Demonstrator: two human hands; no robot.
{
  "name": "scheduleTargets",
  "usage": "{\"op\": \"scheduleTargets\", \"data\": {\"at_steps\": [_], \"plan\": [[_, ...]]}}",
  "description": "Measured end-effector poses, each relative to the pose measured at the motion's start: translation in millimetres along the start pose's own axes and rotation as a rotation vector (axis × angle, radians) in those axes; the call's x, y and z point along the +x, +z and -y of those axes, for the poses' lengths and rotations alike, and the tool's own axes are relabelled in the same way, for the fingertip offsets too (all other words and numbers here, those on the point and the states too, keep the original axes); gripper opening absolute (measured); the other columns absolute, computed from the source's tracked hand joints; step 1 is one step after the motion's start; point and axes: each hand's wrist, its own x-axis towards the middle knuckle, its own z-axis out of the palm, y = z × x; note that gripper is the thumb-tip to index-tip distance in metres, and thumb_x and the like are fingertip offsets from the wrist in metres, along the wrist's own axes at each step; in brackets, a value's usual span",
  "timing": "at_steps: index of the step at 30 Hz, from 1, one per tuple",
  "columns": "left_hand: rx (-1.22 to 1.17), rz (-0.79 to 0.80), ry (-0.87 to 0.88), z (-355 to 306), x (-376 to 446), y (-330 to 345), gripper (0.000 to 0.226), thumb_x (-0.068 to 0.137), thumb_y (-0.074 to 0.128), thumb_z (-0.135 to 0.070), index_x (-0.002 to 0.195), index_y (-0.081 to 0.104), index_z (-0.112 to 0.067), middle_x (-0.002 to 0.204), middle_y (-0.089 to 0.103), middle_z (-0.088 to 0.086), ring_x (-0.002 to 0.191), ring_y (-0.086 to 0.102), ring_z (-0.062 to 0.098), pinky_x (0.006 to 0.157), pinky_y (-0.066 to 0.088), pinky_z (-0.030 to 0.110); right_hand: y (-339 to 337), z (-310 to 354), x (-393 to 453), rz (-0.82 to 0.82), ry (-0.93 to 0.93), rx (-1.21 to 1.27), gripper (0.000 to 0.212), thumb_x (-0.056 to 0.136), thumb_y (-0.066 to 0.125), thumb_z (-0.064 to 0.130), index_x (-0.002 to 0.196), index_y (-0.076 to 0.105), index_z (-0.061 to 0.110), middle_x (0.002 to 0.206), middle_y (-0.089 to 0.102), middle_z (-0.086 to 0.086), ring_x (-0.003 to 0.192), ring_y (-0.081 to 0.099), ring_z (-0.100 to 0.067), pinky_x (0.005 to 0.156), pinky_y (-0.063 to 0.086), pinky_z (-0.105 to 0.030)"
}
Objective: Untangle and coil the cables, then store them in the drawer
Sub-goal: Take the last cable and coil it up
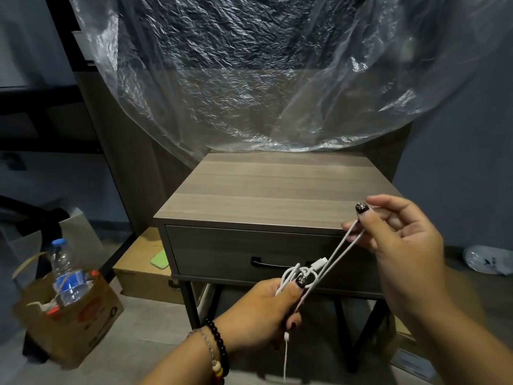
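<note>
The left hand [262, 312] grips a small tangled bundle of white cable [301, 275], thumb pressed over the loops and fingers curled beneath; a white connector [319, 263] sticks out of the top of the bundle, and a loose end [286, 354] of the cable hangs down below the fist. From the bundle two strands run taut, up and to the right, to the right hand [399, 245], which pinches a loop of the same cable between thumb and fingertips, the remaining fingers loosely spread. The hands are held apart, the right one higher and farther out, and the whole cable hangs in the air between them, in front of the closed drawer [249, 254] and touching no furniture. The left wrist wears a dark bead bracelet [219, 345] and a thin chain. The drawer belongs to a grey wood-grain nightstand [272, 190] on dark metal legs, with a dark handle [277, 263] across its front just behind the bundle. Crinkled clear plastic sheeting [249, 79] hangs over whatever stands behind the nightstand. On the floor at left a brown paper bag [69, 320] holds a blue-capped plastic water bottle [65, 268]. Left of the nightstand lies a cardboard box [138, 270] with a light green flat object [160, 259] on it. A white plastic bag [488, 262] lies on the floor at far right.
</note>
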Motion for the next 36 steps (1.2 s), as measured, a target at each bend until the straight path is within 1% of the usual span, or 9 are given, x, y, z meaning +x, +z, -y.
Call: {"op": "scheduleTargets", "data": {"at_steps": [4,8,12,16,20,26,30,33,36], "plan": [[0.06,-0.028,0.022,-3,-1,0,0.026,0.103,0.033,-0.03,0.083,0.043,-0.016,0.061,0.043,-0.003,0.044,0.04,0.0,0.044,0.035,0.015,-4,-3,6,-0.119,0.097,0.057,0.015,0.09,0.06,0.004,0.092,0.064,0.018,0.068,0.068,0.002,0.068,0.07,-0.011,0.061,0.055,-0.019],[0.151,-0.097,0.048,-2,1,-9,0.028,0.101,0.037,-0.035,0.081,0.049,-0.019,0.062,0.051,-0.008,0.05,0.044,0.002,0.049,0.038,0.016,-8,-8,11,-0.195,0.335,0.246,0.014,0.091,0.058,0.007,0.094,0.065,0.018,0.073,0.067,-0.001,0.07,0.068,-0.009,0.07,0.052,-0.024],[-0.035,-0.13,0.084,-2,1,-14,0.03,0.101,0.035,-0.034,0.079,0.045,-0.016,0.058,0.044,-0.006,0.045,0.037,0.006,0.043,0.034,0.016,-6,-15,10,-0.069,0.506,0.351,0.019,0.087,0.06,0.01,0.106,0.064,0.011,0.091,0.073,-0.011,0.083,0.072,-0.016,0.07,0.058,-0.026],[-0.263,-0.235,0.108,-7,2,-15,0.031,0.101,0.034,-0.035,0.084,0.046,-0.013,0.055,0.042,-0.005,0.037,0.032,0.005,0.038,0.033,0.017,1,-34,-1,0.023,0.593,0.156,0.026,0.081,0.067,0.02,0.104,0.066,0.009,0.098,0.068,-0.01,0.096,0.063,-0.02,0.084,0.052,-0.031],[-0.361,-0.339,0.141,-10,2,-18,0.032,0.101,0.034,-0.037,0.081,0.045,-0.014,0.055,0.042,-0.005,0.037,0.03,0.005,0.039,0.033,0.018,7,-51,-10,-0.019,0.613,-0.023,0.015,0.089,0.065,0.024,0.099,0.062,0.013,0.096,0.062,-0.008,0.09,0.059,-0.02,0.072,0.049,-0.03],[-0.389,-0.394,0.175,-11,3,-18,0.033,0.101,0.033,-0.039,0.088,0.048,-0.013,0.058,0.042,-0.003,0.039,0.031,0.006,0.04,0.035,0.018,19,-56,-21,0.016,0.798,0.025,0.018,0.089,0.064,0.027,0.092,0.056,0.011,0.101,0.058,-0.013,0.083,0.063,-0.025,0.065,0.049,-0.03],[-0.352,-0.417,0.204,-11,3,-18,0.031,0.101,0.033,-0.036,0.088,0.048,-0.012,0.056,0.043,-0.003,0.04,0.033,0.007,0.04,0.036,0.018,20,-55,-27,-0.028,0.914,0.077,0.022,0.092,0.061,0.026,0.093,0.061,0.005,0.082,0.059,-0.012,0.076,0.061,-0.025,0.065,0.049,-0.032],[-0.282,-0.392,0.241,-9,5,-17,0.03,0.1,0.034,-0.034,0.088,0.048,-0.01,0.055,0.044,-0.004,0.04,0.035,0.007,0.04,0.035,0.018,26,-55,-31,0.095,0.945,0.076,0.034,0.093,0.057,0.033,0.08,0.069,0.004,0.064,0.06,-0.007,0.065,0.056,-0.021,0.063,0.044,-0.031],[-0.206,-0.337,0.244,-7,7,-12,0.031,0.099,0.034,-0.034,0.09,0.048,-0.008,0.055,0.045,-0.004,0.041,0.036,0.008,0.04,0.035,0.019,27,-59,-29,0.165,0.861,0.052,0.035,0.093,0.054,0.037,0.084,0.075,0.011,0.069,0.066,-0.001,0.065,0.054,-0.013,0.062,0.041,-0.026]]}}
